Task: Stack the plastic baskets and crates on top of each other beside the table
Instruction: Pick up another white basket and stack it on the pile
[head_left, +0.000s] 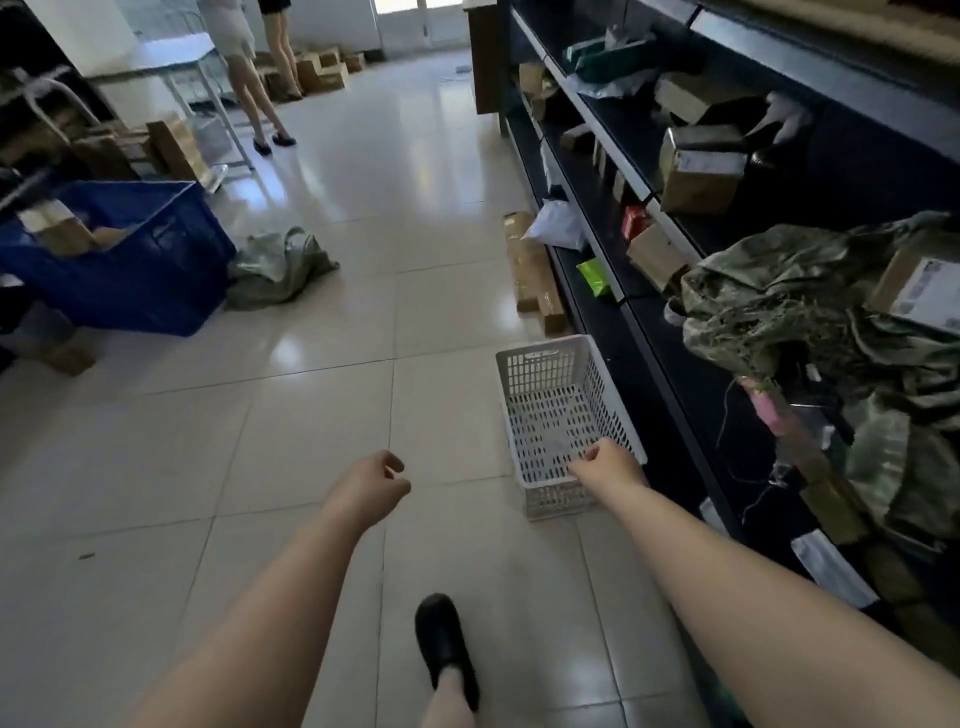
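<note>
Basket (558, 405) on floor (311, 415) — shelving (675, 322) right.

A parcel storeroom or courier pick-up point: dark metal shelving (639, 192) runs down the right side, its tiers loaded with taped cardboard boxes (701, 179), plastic mailer bags (561, 226) and a labelled package (922, 291). More cartons (324, 70) lie heaped on the glossy tiled floor (363, 291) at the far end, where two people stand beside a white table (176, 57). A large blue crate (140, 260) holding boxes sits at left, and a white plastic basket (558, 415) rests against the shelving.
</note>
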